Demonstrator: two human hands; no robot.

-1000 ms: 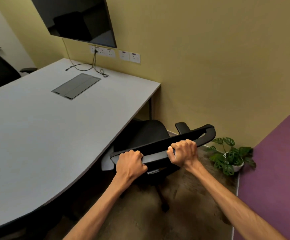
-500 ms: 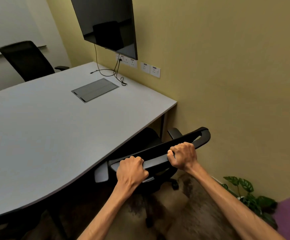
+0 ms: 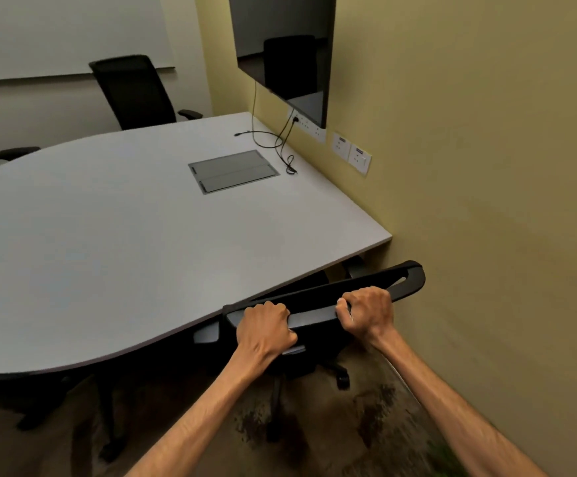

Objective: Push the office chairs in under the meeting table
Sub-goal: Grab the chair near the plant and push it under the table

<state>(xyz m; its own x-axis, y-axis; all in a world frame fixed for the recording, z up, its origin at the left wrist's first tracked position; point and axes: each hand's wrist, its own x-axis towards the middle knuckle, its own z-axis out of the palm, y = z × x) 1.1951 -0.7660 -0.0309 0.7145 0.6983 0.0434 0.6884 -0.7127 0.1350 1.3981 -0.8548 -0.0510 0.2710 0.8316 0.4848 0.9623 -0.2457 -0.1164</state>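
A black office chair stands at the near right edge of the light grey meeting table, its seat mostly hidden beneath the tabletop. Both hands grip the top rail of its backrest: my left hand near the rail's left end, my right hand further right. The backrest top nearly touches the table edge. A second black chair sits at the far side of the table, and the armrest of a third chair shows at the far left.
The yellow wall runs close along the chair's right side. A wall screen hangs above sockets, with a black cable lying on the table beside a grey cable hatch. Brown carpet covers the floor.
The chair has rolled forward so its seat went further under the table, closer to the wall. My view swung left; the potted plant and purple wall dropped out of sight.
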